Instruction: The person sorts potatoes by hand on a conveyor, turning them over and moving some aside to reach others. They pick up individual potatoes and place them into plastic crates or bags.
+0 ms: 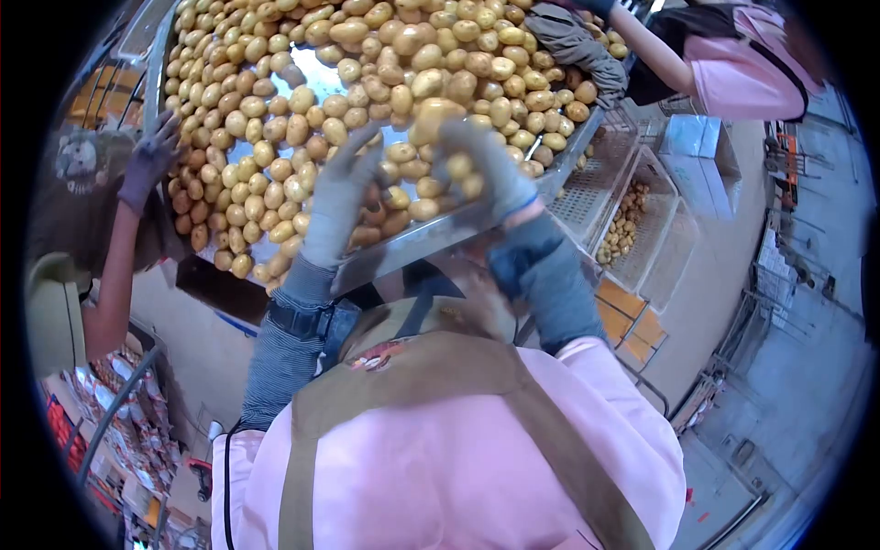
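potatoes [275, 137], small, yellow-tan, heaped, left hand [337, 200] spread open, right hand [484, 170] gripping some

Potatoes [275, 137] packed the metal table [431, 240] almost edge to edge. The only clear steel was a bare patch [316, 81] at eleven o'clock from the left hand [341, 197]. Only a narrow gap separated that hand from the right hand [481, 165], with potatoes heaped beneath it. At nine o'clock a co-worker's purple-gloved hand [147, 160] sat at the table's rim and closed off that side. At one o'clock another person's grey sleeve [573, 46] lay across the far corner of the heap. At three o'clock, beyond the table's edge, stood open crates [632, 211], and the air above them was free.
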`<state>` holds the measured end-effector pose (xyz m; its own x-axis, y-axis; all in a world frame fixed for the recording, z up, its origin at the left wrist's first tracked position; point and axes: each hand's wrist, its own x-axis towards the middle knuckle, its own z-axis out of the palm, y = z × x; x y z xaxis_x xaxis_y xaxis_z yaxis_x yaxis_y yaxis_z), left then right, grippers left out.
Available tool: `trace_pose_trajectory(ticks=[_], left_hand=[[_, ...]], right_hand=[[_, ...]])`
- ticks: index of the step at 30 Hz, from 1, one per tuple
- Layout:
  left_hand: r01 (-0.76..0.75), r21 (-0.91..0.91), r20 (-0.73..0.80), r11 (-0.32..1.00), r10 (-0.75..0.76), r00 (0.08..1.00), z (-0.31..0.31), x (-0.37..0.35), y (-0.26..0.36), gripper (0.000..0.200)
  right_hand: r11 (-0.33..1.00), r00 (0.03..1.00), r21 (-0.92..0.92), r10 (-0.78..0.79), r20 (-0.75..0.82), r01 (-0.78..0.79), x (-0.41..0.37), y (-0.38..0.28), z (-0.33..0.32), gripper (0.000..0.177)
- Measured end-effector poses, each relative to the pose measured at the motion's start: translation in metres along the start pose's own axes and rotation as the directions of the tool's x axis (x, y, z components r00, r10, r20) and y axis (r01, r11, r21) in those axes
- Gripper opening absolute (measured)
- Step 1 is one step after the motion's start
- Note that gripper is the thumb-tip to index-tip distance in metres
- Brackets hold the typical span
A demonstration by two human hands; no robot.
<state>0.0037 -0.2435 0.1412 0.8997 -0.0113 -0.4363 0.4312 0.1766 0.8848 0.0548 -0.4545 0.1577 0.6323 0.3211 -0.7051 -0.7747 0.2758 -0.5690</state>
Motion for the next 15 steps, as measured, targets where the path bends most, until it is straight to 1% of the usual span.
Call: trace_pose_trajectory(ticks=[1,2,3,4,5,6,7,8,9,10,11,12,13,14,15], left_hand=[[-0.093,0.219,0.091,0.971,0.074,0.993,0.007,0.003,-0.012,0.038],[-0.199,0.411,0.205,0.889,0.123,0.971,0.016,0.003,-0.024,0.036],[-0.365,0.470,0.343,0.804,0.215,0.915,0.022,-0.009,-0.028,0.034],[-0.527,0.486,0.470,0.697,0.300,0.830,0.029,-0.020,-0.032,0.032],[-0.348,0.432,0.426,0.832,0.151,0.892,0.034,-0.029,-0.044,0.031],[-0.146,0.375,0.387,0.915,-0.011,0.922,0.040,-0.035,-0.051,0.030],[0.244,0.325,0.323,0.914,-0.350,0.879,0.041,-0.038,-0.026,0.030],[0.266,0.292,0.305,0.919,-0.353,0.884,0.044,-0.038,-0.032,0.031],[0.285,0.252,0.280,0.925,-0.352,0.893,0.044,-0.037,-0.042,0.033],[0.294,0.205,0.251,0.934,-0.341,0.906,0.044,-0.033,-0.050,0.036],[0.436,0.052,0.361,0.898,-0.424,0.831,0.044,-0.033,-0.054,0.041],[0.482,-0.002,0.356,0.876,-0.450,0.819,0.052,-0.034,-0.058,0.041],[0.523,-0.059,0.344,0.850,-0.475,0.810,0.066,-0.036,-0.062,0.042],[0.554,-0.122,0.323,0.824,-0.495,0.807,0.078,-0.039,-0.061,0.044],[0.546,-0.246,0.499,0.801,-0.378,0.779,0.088,-0.054,-0.034,0.046]], right_hand=[[0.995,0.995,0.035,0.091,0.039,-0.092,-0.015,0.021,-0.006,0.036],[0.990,0.990,0.038,0.136,0.040,-0.138,-0.029,0.046,-0.017,0.037],[0.995,0.993,0.042,0.088,0.077,-0.092,-0.032,0.078,-0.042,0.035],[1.000,1.000,0.010,-0.020,-0.017,0.020,-0.071,0.082,-0.046,0.035],[0.985,0.988,0.156,0.050,0.144,-0.072,-0.092,0.085,-0.082,0.037],[0.917,0.977,0.383,0.031,0.211,-0.112,-0.105,0.115,-0.139,0.036],[0.796,0.961,0.580,0.011,0.277,-0.176,-0.118,0.143,-0.196,0.037],[0.832,0.997,0.555,-0.044,0.067,-0.001,-0.133,0.182,-0.245,0.035],[0.869,0.984,0.470,-0.096,-0.147,0.155,-0.147,0.220,-0.293,0.035],[0.939,0.917,0.193,-0.209,-0.340,0.286,-0.153,0.232,-0.321,0.036],[0.949,0.799,-0.121,-0.311,-0.515,0.291,-0.159,0.245,-0.349,0.038],[0.953,0.679,-0.129,-0.287,-0.675,0.274,-0.154,0.235,-0.354,0.042],[0.946,0.590,0.000,-0.204,-0.781,0.326,-0.144,0.217,-0.349,0.046],[0.916,0.564,0.098,-0.152,-0.812,0.388,-0.136,0.199,-0.335,0.050],[0.890,0.595,0.169,-0.132,-0.793,0.423,-0.127,0.185,-0.314,0.054]])
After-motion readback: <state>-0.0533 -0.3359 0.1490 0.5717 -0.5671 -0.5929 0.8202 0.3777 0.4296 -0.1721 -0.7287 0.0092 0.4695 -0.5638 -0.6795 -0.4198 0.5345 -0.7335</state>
